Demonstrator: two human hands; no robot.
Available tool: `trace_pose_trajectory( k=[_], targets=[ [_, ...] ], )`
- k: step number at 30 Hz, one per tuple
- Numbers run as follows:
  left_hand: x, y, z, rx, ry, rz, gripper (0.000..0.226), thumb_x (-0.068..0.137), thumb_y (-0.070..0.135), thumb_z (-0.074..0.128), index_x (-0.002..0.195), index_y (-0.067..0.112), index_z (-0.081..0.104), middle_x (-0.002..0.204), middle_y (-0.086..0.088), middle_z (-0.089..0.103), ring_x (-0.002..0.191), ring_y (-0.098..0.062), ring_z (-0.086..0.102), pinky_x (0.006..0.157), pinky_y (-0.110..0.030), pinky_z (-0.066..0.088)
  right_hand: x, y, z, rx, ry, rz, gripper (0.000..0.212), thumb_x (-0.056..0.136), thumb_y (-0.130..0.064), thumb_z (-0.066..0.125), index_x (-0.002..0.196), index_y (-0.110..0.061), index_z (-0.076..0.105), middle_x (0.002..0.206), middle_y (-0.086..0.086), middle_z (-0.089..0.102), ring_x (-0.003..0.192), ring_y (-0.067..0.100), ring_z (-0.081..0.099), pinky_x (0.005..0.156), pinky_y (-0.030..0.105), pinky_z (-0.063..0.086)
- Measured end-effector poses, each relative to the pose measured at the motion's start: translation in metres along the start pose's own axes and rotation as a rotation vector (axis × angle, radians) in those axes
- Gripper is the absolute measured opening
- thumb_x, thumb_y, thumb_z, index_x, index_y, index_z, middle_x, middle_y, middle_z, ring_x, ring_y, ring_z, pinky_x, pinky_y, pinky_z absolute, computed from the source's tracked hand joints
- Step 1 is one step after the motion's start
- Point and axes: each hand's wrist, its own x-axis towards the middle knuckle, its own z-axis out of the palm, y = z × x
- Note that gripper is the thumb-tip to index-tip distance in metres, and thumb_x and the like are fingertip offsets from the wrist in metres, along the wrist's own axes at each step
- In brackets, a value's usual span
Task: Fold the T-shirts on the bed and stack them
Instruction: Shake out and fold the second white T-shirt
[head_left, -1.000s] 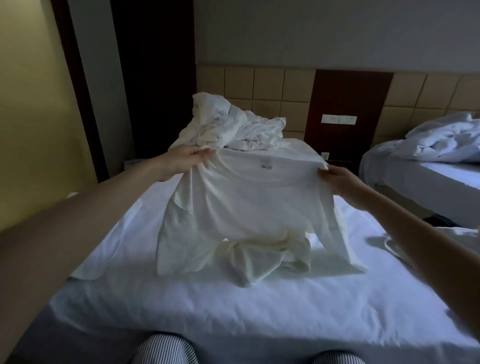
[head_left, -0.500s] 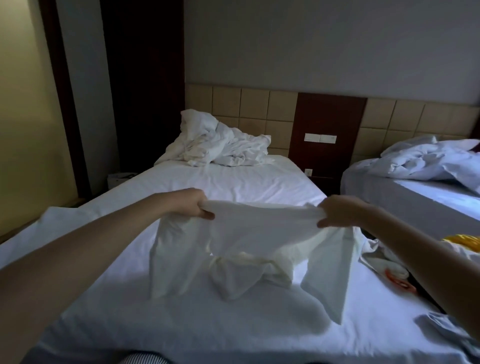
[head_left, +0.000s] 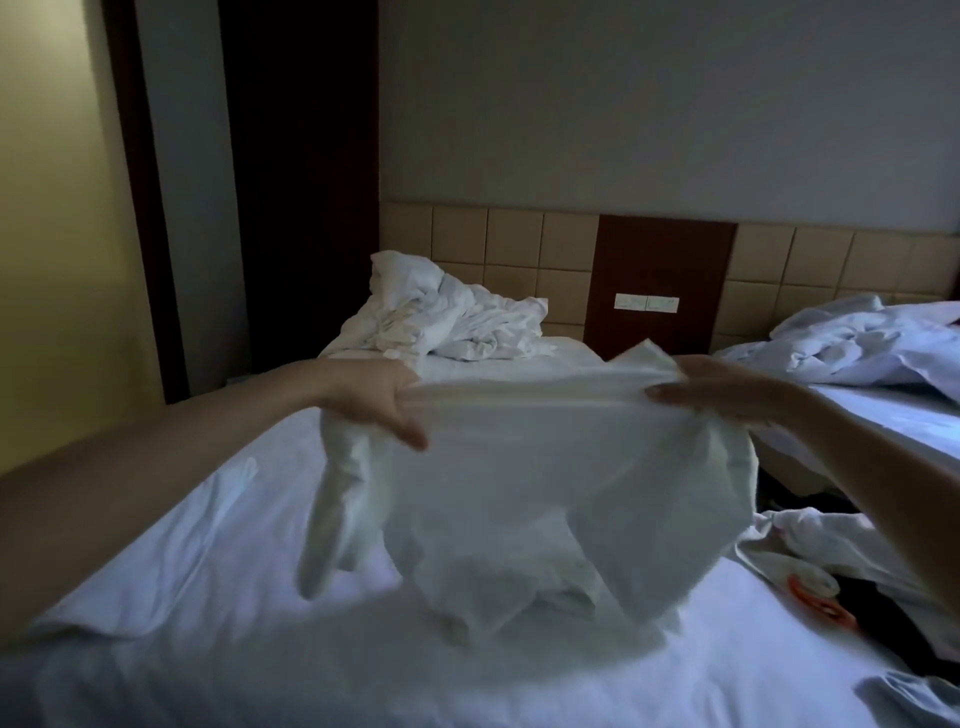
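Moved vs. 0.5 s ago: both hands sit a little higher in view, T-shirt (head_left: 519, 467) top edge drawn tighter betw. them, cloth billowed wider & blurred w/ motion. Item 1, T-shirt: white, held up over the bed (head_left: 197, 545), top edge stretched approx. level hand to hand; one sleeve dangles below the left hand, tip close to the sheet, contact can't be told; lower part bunched & resting on the sheet near mid-bed. Item 2, left hand (head_left: 371, 402): at shirt's left top corner, thumb on near side of cloth, rest of hand behind it, pinching the edge. Item 3, right hand (head_left: 727, 397): at right top corner, fingers (head_left: 675, 391) curled together & clamped on the gathered edge, a small flap of cloth sticking up above them. Item 4, bed: white sheet, creased along left side. Item 5, duvet (head_left: 447, 327): white, crumpled in a heap at head end, against the headboard (head_left: 467, 244) of tan square tiles. Item 6, dark wood panel (head_left: 660, 260) betw. the two tiled sections, w/ wall switches (head_left: 647, 302) on it. Item 7, second bed (head_left: 893, 421) to the right, rumpled bedding (head_left: 857, 343) on top. Item 8, heap of pale clothes (head_left: 810, 545) at right edge of the near bed, just beside an orange item (head_left: 818, 605), type unclear.
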Motion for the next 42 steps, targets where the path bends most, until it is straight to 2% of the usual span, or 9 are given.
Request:
trace_pose_trajectory(
  k=[3, 6, 15, 18, 24, 29, 33, 38, 42],
  targets=[
    [0.000, -0.004, -0.004, 0.311, 0.124, -0.086, 0.029, 0.083, 0.038, 0.069, 0.066, 0.021, 0.053, 0.068, 0.004, 0.055, 0.069, -0.016, 0.053, 0.056, -0.021, 0.036, 0.010, 0.001, 0.011, -0.846, -0.168, 0.093, 0.057, 0.074, -0.042, 0.075, 0.121, -0.016, 0.056, 0.115, 0.001, 0.062, 0.101, 0.016, 0.060, 0.085, 0.023, 0.048],
    [0.001, 0.000, -0.015, 0.215, 0.228, -0.095, 0.019, 0.089, 0.032, 0.063, 0.075, 0.023, 0.054, 0.077, 0.005, 0.056, 0.072, -0.011, 0.051, 0.061, -0.018, 0.039, 0.021, -0.004, 0.025, -1.202, -0.031, 0.075, 0.054, 0.082, -0.047, 0.065, 0.127, -0.017, 0.054, 0.119, 0.002, 0.060, 0.107, 0.019, 0.057, 0.089, 0.029, 0.044],
    [-0.010, -0.010, -0.020, -0.323, 0.171, 0.085, 0.003, 0.089, 0.029, 0.062, 0.088, 0.029, 0.064, 0.085, 0.019, 0.064, 0.084, 0.001, 0.060, 0.072, -0.012, 0.042, 0.025, -0.006, 0.003, -0.498, 0.017, 0.027, 0.017, 0.087, -0.024, 0.064, 0.071, -0.022, 0.063, 0.068, -0.005, 0.063, 0.056, 0.003, 0.060, 0.047, 0.009, 0.040],
    [-0.016, -0.008, -0.031, -0.207, 0.174, 0.044, 0.057, 0.068, 0.065, 0.067, 0.084, 0.010, 0.065, 0.077, 0.004, 0.066, 0.071, -0.009, 0.062, 0.064, -0.022, 0.045, 0.020, -0.020, -0.007, -0.490, 0.051, -0.015, 0.015, 0.081, -0.032, 0.071, 0.085, -0.021, 0.063, 0.074, -0.008, 0.064, 0.061, 0.002, 0.062, 0.050, 0.011, 0.042],
    [-0.004, -0.008, -0.033, 0.206, 0.357, -0.107, 0.020, 0.083, 0.035, 0.069, 0.073, 0.020, 0.061, 0.080, -0.005, 0.063, 0.076, -0.021, 0.060, 0.069, -0.036, 0.045, 0.028, -0.039, 0.000, -1.012, 0.057, 0.004, 0.055, 0.078, -0.034, 0.073, 0.126, -0.012, 0.054, 0.112, 0.004, 0.063, 0.097, 0.019, 0.059, 0.084, 0.028, 0.045],
    [-0.003, -0.013, -0.032, -0.308, 0.381, 0.038, 0.012, 0.091, 0.011, 0.059, 0.083, 0.019, 0.063, 0.086, -0.001, 0.061, 0.085, -0.018, 0.056, 0.069, -0.025, 0.042, 0.038, -0.029, 0.001, -0.737, 0.177, -0.051, 0.026, 0.086, -0.018, 0.066, 0.105, -0.001, 0.065, 0.090, 0.008, 0.062, 0.077, 0.017, 0.055, 0.066, 0.025, 0.039],
    [-0.011, -0.015, -0.033, -0.446, 0.332, 0.087, 0.017, 0.082, 0.029, 0.072, 0.094, 0.018, 0.067, 0.094, -0.002, 0.069, 0.088, -0.016, 0.064, 0.076, -0.024, 0.048, 0.037, -0.028, 0.001, -0.586, 0.217, -0.121, 0.006, 0.086, -0.013, 0.066, 0.083, -0.008, 0.067, 0.068, -0.001, 0.061, 0.059, 0.007, 0.053, 0.049, 0.010, 0.037],
    [-0.014, -0.010, -0.027, 0.218, 0.246, -0.095, 0.026, 0.075, 0.045, 0.074, 0.066, 0.029, 0.055, 0.072, 0.005, 0.060, 0.067, -0.011, 0.056, 0.060, -0.024, 0.041, 0.036, -0.032, 0.012, -0.901, 0.048, -0.068, 0.050, 0.081, -0.029, 0.071, 0.124, -0.010, 0.056, 0.116, 0.009, 0.062, 0.103, 0.022, 0.057, 0.078, 0.024, 0.040],
    [-0.014, -0.020, -0.025, 0.145, 0.365, -0.069, 0.031, 0.086, 0.028, 0.066, 0.060, 0.020, 0.052, 0.067, -0.001, 0.057, 0.066, -0.019, 0.054, 0.059, -0.027, 0.037, 0.037, -0.020, 0.019, -0.973, -0.043, 0.021, 0.048, 0.082, -0.023, 0.069, 0.125, -0.006, 0.054, 0.117, 0.010, 0.061, 0.104, 0.023, 0.057, 0.085, 0.027, 0.043]
  ],
)
